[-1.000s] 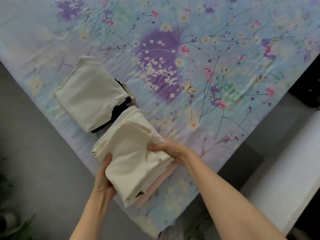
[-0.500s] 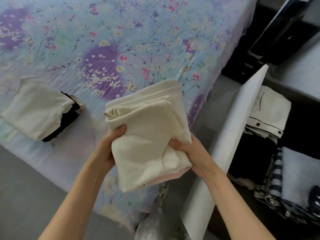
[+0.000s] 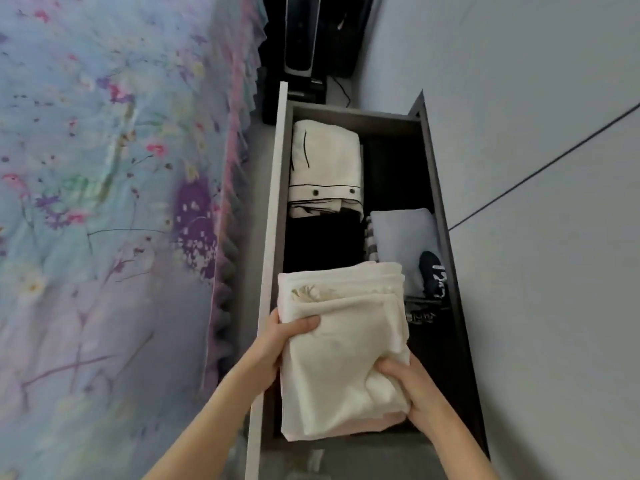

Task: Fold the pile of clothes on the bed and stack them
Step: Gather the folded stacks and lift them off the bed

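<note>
A stack of folded cream clothes (image 3: 341,348), with a pink layer showing at its bottom edge, hangs over the near end of an open drawer (image 3: 273,209). My left hand (image 3: 287,336) grips the stack's left edge, thumb on top. My right hand (image 3: 408,386) holds its lower right corner, thumb on top and fingers underneath. The floral bed (image 3: 104,202) lies to the left. The other folded pile on the bed is out of view.
Inside the drawer lie a white folded garment with black trim (image 3: 325,164), black clothes (image 3: 322,240), a pale blue folded item (image 3: 405,244) and striped fabric. A dark appliance (image 3: 311,36) stands beyond the drawer. A grey cabinet front (image 3: 536,168) runs along the right.
I have turned right from the bed and carried the cream stack over the open drawer. Both hands keep the same hold on it.
</note>
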Demonstrator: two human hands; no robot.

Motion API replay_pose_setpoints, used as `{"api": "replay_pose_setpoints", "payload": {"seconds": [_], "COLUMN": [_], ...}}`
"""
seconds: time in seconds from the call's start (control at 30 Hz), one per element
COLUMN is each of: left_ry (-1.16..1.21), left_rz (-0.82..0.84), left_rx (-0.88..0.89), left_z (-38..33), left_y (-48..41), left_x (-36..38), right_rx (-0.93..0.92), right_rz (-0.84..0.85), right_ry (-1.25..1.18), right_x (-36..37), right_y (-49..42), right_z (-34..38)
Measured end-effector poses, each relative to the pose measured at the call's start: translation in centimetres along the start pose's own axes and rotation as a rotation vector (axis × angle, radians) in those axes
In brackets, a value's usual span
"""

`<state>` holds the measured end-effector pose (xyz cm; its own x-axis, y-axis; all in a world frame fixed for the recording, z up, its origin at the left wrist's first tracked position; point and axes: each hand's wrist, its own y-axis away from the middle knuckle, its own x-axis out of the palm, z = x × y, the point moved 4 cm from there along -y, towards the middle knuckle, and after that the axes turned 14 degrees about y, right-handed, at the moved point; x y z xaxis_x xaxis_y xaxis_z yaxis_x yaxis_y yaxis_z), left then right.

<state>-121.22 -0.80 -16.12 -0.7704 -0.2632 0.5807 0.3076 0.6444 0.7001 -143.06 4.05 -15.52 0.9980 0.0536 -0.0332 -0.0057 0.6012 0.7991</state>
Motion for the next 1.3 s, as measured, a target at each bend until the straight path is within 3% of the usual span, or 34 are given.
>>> {"api": "replay_pose_setpoints", "payload": {"seconds": [0.3, 0.53, 0.67, 0.77, 0.83, 0.9, 0.97, 1.03, 1.13, 1.2, 1.3], "left_ry": [0.037, -0.173, -0.467, -1.013, -1.329, -1.541, -1.739, -1.927, -2.16, -2.25, -2.256], "left_rz": [-0.232, -0.307, -0.4, -0.337, -0.259, -0.124, 0.027, 0.111, 0.177, 0.206, 0.164], "left_rx": [-0.17, -0.206, -0.232, -0.161, -0.005, 0.254, 0.455, 0.481, 0.411, 0.428, 0.434], "left_z": [9.9, 12.6, 12.6, 9.3, 6.3, 3.5, 1.3, 0.1, -0.1, 0.4, 0.5], "left_y": [-8.5, -13.4, -13.8, -13.1, -11.7, -10.0, -8.7, -8.6, -9.0, -9.0, -9.4], "left_x": [-1.5, -4.1, -5.3, -4.8, -3.3, -1.2, 0.2, 0.0, -1.2, -1.7, -2.1], "right_rx": [0.191, 0.267, 0.266, 0.232, 0.033, -0.377, -0.686, -0.768, -0.548, -0.378, -0.287], "right_rz": [-0.008, -0.094, -0.138, -0.276, -0.59, -0.782, -0.659, -0.371, 0.079, 0.081, 0.037], "right_ry": [-0.052, 0.06, 0.193, 0.528, 0.99, 1.26, 1.474, 1.826, 2.365, 2.39, 2.305], "right_x": [-5.0, -5.9, -6.2, -5.7, -5.0, -1.8, 3.2, 7.5, 9.7, 9.1, 8.2], "right_y": [-6.4, -11.3, -12.0, -10.5, -8.3, -6.4, -6.8, -9.5, -14.3, -16.1, -16.2], "right_z": [-8.5, -11.4, -11.5, -9.9, -7.6, -4.6, -3.0, -3.0, -5.0, -6.3, -6.7]}}
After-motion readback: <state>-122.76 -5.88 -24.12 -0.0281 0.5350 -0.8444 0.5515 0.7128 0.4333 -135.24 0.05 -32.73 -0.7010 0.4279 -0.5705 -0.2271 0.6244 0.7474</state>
